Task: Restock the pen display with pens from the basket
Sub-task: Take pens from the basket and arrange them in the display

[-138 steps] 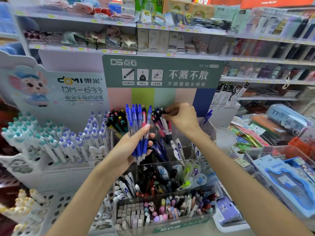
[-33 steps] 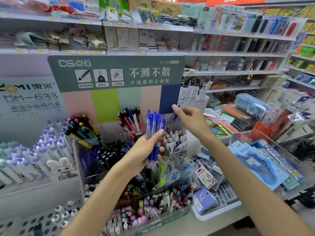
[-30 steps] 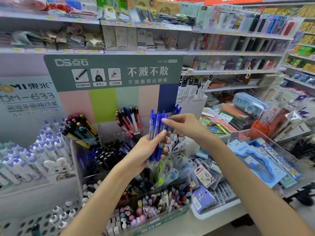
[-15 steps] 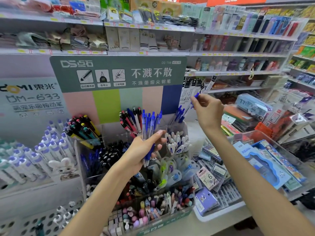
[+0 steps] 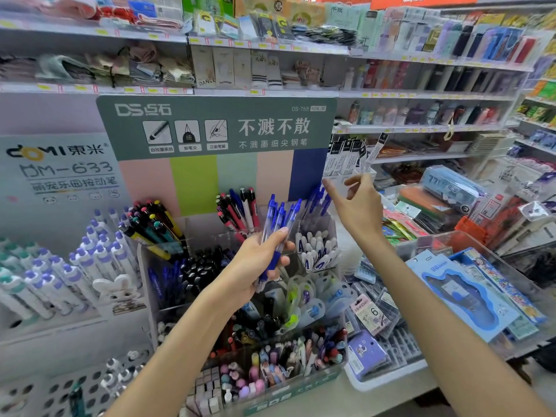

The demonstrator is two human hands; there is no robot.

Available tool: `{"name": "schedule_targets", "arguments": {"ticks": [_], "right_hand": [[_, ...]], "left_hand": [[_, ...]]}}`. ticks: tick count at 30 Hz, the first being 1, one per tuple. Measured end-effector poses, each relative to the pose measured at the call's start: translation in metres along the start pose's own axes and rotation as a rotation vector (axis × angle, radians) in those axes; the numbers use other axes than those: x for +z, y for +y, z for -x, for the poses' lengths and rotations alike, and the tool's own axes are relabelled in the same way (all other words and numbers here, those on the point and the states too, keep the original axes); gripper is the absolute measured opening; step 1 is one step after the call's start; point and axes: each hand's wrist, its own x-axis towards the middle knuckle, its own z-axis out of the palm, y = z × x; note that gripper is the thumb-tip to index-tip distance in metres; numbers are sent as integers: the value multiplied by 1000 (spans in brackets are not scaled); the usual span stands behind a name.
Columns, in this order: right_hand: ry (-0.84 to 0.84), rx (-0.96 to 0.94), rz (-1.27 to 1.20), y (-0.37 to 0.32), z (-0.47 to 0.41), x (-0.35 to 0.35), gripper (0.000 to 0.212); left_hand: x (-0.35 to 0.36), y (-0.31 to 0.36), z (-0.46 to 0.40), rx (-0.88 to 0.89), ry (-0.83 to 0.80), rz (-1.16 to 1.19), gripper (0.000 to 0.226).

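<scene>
Right hand (image 5: pixel 358 206) released its pen, now empty, fingers spread | left hand (image 5: pixel 258 263) grips blue pens (image 5: pixel 281 224) upright

Two bare forearms and hands of a person at a shop shelf.

Both arms are uncovered from the lower edge of view up to the fingertips, with no sleeve, cuff or glove showing on them. The left hand (image 5: pixel 255 267) and the right hand (image 5: pixel 356 206) carry no ring, and the wrists show no watch, band or bracelet. The visible fingernails are short, plain and unpainted. The arms are slim and smooth.
</scene>
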Motion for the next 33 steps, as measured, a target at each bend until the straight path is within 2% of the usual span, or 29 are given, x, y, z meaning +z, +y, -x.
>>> {"name": "schedule_targets", "arguments": {"ticks": [1,4,5,8,10,12,13,15,17,19,21,24,29,33], "right_hand": [[-47,-8,-94,-7,9,-3,44],[-471,41,-276,-23,35,-11,36],[-563,52,-298,-25,40,-13,32],[-618,56,-376,-23,43,-16,16],[-608,105,-470,-21,41,-20,7],[-528,156,-574,-18,34,-24,8],[-436,170,-618,-17,30,-27,10],[-149,173,-688,-14,21,-30,12],[112,137,-663,-12,12,-30,12],[209,56,-508,-9,5,-24,14],[197,-36,-348,-5,-1,-16,16],[93,-94,-166,-2,-6,-6,22],[-71,-117,136,1,-9,6,30],[-130,-88,260,0,-11,8,33]], "left_hand": [[0,-1,0,10,-3,-16,13],[5,-4,1,20,-9,-25,15],[6,-5,1,22,-16,-18,14],[10,-6,2,37,-54,28,14],[10,-6,1,37,-74,49,19],[8,-6,0,38,-79,57,24],[7,-5,0,37,-78,63,24],[4,-3,1,36,-72,67,24],[2,-2,1,32,-57,50,25],[1,-2,2,26,-32,35,24],[-1,-2,2,25,-12,26,24],[-2,-3,1,16,-5,27,24],[-1,-2,-1,-15,-11,47,22],[-2,1,-2,-37,18,75,18]]}}
